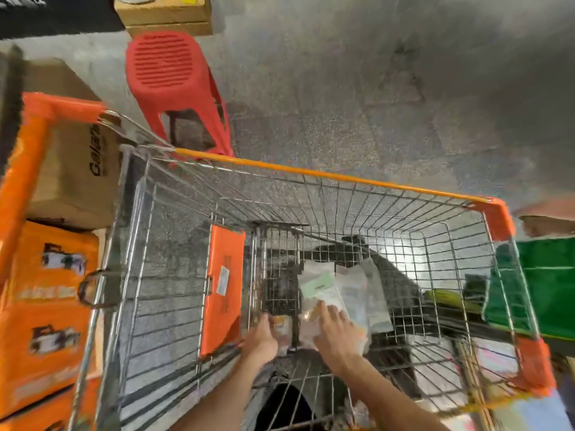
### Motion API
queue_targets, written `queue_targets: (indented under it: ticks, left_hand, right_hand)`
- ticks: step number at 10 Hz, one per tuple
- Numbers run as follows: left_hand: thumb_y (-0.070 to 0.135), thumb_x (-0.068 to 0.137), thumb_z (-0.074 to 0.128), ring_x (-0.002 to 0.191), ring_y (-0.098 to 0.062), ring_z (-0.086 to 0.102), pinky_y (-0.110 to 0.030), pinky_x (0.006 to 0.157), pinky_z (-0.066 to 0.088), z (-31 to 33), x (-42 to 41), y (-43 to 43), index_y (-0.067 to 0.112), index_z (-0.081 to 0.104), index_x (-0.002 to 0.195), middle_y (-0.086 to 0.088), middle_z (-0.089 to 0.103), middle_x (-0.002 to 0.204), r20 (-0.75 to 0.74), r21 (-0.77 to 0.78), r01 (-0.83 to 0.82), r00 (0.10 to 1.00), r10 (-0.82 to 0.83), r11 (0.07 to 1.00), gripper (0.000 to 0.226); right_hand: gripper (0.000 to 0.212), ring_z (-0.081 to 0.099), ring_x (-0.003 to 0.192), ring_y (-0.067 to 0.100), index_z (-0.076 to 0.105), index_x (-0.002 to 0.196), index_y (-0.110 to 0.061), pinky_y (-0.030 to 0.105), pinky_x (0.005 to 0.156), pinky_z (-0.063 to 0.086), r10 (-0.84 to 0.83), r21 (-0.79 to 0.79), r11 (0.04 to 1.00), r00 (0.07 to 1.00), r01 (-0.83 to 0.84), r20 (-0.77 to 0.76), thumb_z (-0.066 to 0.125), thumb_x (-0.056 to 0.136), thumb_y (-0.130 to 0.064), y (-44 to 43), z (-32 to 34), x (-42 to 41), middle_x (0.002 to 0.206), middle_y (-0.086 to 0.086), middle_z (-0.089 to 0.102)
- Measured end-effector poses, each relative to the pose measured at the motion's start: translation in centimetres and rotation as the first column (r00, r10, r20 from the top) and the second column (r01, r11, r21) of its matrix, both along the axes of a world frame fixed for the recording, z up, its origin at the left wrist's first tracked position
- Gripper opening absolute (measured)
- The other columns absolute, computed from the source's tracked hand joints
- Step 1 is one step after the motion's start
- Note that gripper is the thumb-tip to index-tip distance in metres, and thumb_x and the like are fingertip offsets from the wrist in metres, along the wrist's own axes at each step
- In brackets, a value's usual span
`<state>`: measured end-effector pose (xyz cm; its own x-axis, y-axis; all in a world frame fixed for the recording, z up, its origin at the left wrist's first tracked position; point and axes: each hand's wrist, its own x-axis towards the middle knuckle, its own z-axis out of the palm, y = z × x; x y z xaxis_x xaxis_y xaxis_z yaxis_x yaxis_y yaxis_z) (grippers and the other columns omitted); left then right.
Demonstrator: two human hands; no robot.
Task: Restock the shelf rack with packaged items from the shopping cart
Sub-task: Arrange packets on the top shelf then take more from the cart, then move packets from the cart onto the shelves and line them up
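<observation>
Packaged items (325,290) in shopping cart (326,175), box (71,181) lettered "Galan"

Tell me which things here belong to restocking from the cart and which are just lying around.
Job: shopping cart; clear packets in its basket; small packet; left hand at it; right hand on the clear packets.
Lying about: red stool; brown cardboard box; orange cartons; green container.

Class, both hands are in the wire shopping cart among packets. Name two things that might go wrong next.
The clear plastic packets lie overlapping under the right hand; lifting one may drag others or snag on the wire shopping cart. The red plastic stool stands beside the cart: a possible trip hazard.
</observation>
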<state>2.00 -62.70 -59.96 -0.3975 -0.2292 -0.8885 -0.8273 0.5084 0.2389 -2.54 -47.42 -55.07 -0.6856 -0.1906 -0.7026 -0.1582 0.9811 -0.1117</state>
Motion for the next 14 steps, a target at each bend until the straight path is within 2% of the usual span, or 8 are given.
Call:
queue_targets:
  ticks: [2,3,4,5,7,10,13,14]
  left_hand:
    - [0.024,0.084,0.071,0.089,-0.014,0.05,-0.023,0.071,0.043,-5.3,0.8,-0.5,0.009,0.05,0.126,-0.012,0.06,0.118,-0.033,0.004,0.276,0.961,-0.276,0.961,0.049]
    - [0.02,0.097,0.051,0.062,-0.027,0.067,-0.029,0.048,0.054,-10.8,1.9,-0.4,0.002,0.059,0.099,-0.017,0.069,0.081,0.026,0.252,-0.218,0.976,0.218,0.943,0.02]
    - [0.014,0.092,0.058,0.111,-0.029,0.061,-0.038,0.088,0.052,-9.0,0.6,-0.8,0.002,0.048,0.132,-0.014,0.06,0.124,0.01,0.071,0.163,0.986,-0.164,0.984,0.043]
    - [0.01,0.096,0.048,0.124,-0.025,0.05,-0.035,0.103,0.041,-5.3,-1.0,-0.6,0.013,0.038,0.141,-0.007,0.045,0.145,0.007,0.041,0.137,0.991,-0.137,0.99,0.047]
    - [0.026,0.095,0.059,0.095,-0.011,0.055,-0.024,0.081,0.045,2.5,-7.2,0.0,0.019,0.051,0.127,-0.003,0.056,0.13,-0.346,0.095,0.124,0.935,-0.084,0.988,0.034]
    - [0.038,0.09,0.062,0.116,-0.02,0.055,-0.037,0.099,0.044,21.0,-15.5,10.8,0.024,0.054,0.127,0.001,0.059,0.125,-0.772,-0.078,0.553,0.493,-0.401,0.829,0.041]
    - [0.041,0.085,0.066,0.114,-0.013,0.054,-0.037,0.1,0.044,41.4,-12.5,34.5,0.028,0.054,0.123,0.006,0.059,0.12,-0.965,-0.229,0.834,-0.127,-0.23,0.501,0.042]
    - [0.041,0.088,0.064,0.113,-0.014,0.054,-0.032,0.098,0.043,47.4,-9.3,41.0,0.025,0.054,0.125,0.004,0.059,0.121,-0.96,-0.278,0.868,-0.237,-0.148,0.412,0.041]
  right_hand:
    - [0.062,0.045,0.116,0.027,0.021,0.144,-0.019,0.038,0.095,0.045,-0.008,-0.051,0.999,1.0,0.009,0.019,0.047,0.088,-0.021,0.0,-2.4,0.0,0.13,0.008,0.045]
    - [0.057,0.046,0.113,0.027,0.027,0.138,-0.02,0.038,0.092,0.046,-0.041,-0.071,0.997,0.999,0.04,-0.007,0.048,0.085,-0.02,0.3,-2.6,-0.1,0.127,0.006,0.045]
    - [0.058,0.049,0.111,0.026,0.029,0.136,-0.021,0.037,0.09,0.048,-0.063,-0.082,0.995,0.998,0.061,-0.019,0.053,0.083,-0.024,0.9,-2.7,0.3,0.126,0.004,0.046]
    - [0.065,0.048,0.113,0.025,0.024,0.136,-0.023,0.038,0.093,0.047,-0.071,-0.098,0.993,0.997,0.069,-0.014,0.058,0.082,-0.035,1.6,-2.0,0.8,0.128,0.004,0.044]
    - [0.082,0.039,0.126,0.024,0.016,0.148,-0.017,0.04,0.107,0.036,-0.154,-0.11,0.984,0.983,0.143,-0.102,0.055,0.085,-0.053,3.4,1.7,-0.2,0.142,0.006,0.035]
    - [0.074,0.049,0.115,0.027,0.036,0.136,-0.018,0.038,0.095,0.042,-0.457,-0.277,0.889,0.738,0.365,-0.496,0.041,0.079,-0.065,13.4,17.7,-1.0,0.125,0.006,0.049]
    - [0.077,0.053,0.115,0.02,0.047,0.129,-0.02,0.034,0.095,0.042,-0.565,-0.366,0.686,0.144,0.628,-0.812,0.036,0.076,-0.074,31.1,37.2,7.8,0.121,-0.001,0.056]
    - [0.074,0.051,0.117,0.022,0.046,0.13,-0.02,0.035,0.096,0.041,-0.513,-0.352,0.617,0.02,0.704,-0.858,0.041,0.078,-0.072,36.8,42.1,11.6,0.122,0.0,0.055]
